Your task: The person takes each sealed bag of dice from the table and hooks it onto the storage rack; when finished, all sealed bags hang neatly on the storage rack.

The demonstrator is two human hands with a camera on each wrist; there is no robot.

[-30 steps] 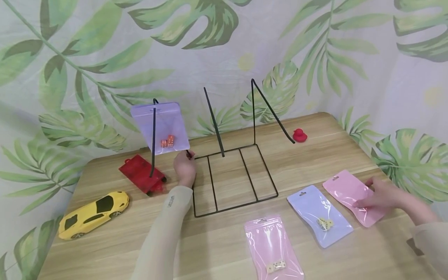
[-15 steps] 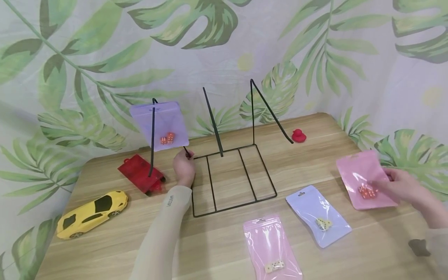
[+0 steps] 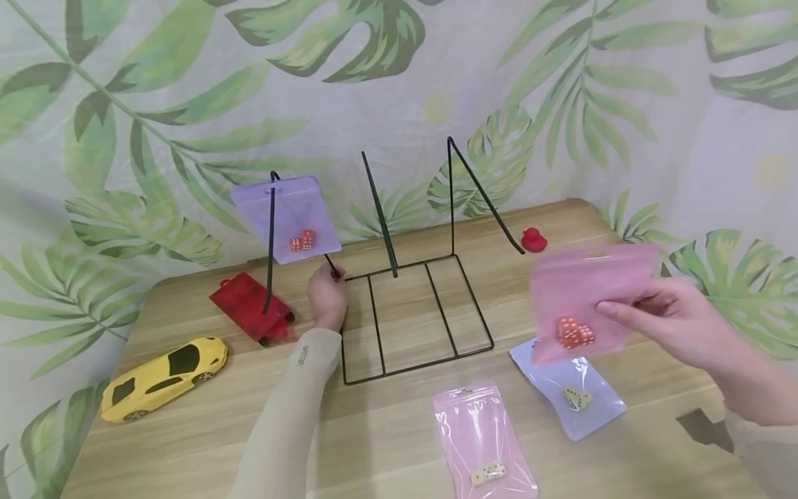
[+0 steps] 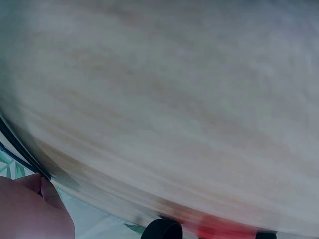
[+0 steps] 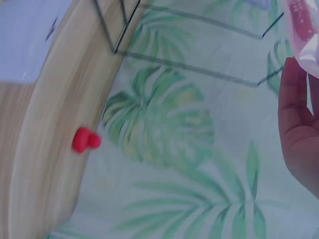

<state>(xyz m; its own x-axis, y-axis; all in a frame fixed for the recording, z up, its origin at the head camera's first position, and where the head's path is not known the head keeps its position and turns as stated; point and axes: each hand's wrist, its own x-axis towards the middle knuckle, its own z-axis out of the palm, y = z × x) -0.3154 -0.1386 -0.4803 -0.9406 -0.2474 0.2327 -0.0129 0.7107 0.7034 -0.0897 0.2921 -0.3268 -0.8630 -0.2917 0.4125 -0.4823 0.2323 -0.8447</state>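
My left hand (image 3: 327,298) pinches the back left corner of a black wire display rack (image 3: 419,357); in the left wrist view, fingers (image 4: 40,204) hold the dark wire. From the rack's left prong hangs a purple zip bag (image 3: 287,208) with orange dice in it. My right hand (image 3: 679,326) pinches the side of a pink zip bag (image 3: 586,291), thumb in front. That bag holds orange dice and is raised off the table, overlapping the top of a blue bag (image 3: 598,388) with yellowish dice. In the right wrist view, the held bag (image 5: 304,30) shows only partly.
Another pink bag (image 3: 476,423) with pale dice lies at the front. A red toy vehicle (image 3: 249,305) and a yellow toy car (image 3: 165,381) are on the left. A small red duck (image 3: 533,240) sits beyond the rack's right prong. A leaf-patterned cloth (image 3: 399,104) hangs behind the table.
My right hand has lifted the pink bag of orange dice off the table and carried it left, above the blue bag. My left hand stays on the rack. The hanging purple bag has swung slightly.
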